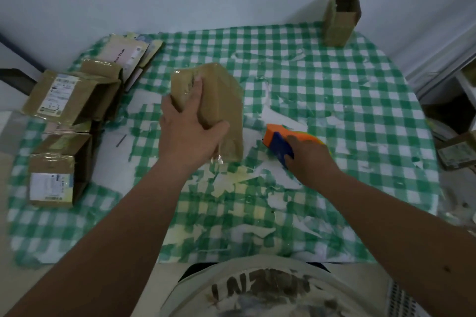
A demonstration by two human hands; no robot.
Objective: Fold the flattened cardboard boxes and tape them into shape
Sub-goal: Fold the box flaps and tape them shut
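Your left hand grips the box mid-table, long axis running near-far, while your right hand clasps the tape gun just right of it.

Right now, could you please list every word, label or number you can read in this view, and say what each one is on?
"Tool", after a partly readable word: white label on the flattened boxes at the far left.
Shipping label on the upper-left box: too blurred to read.
Label on the lower-left box: too blurred.
Dark letters on the person's shirt: smeared, cut off, unreadable.
Box in the left hand: no readable print.
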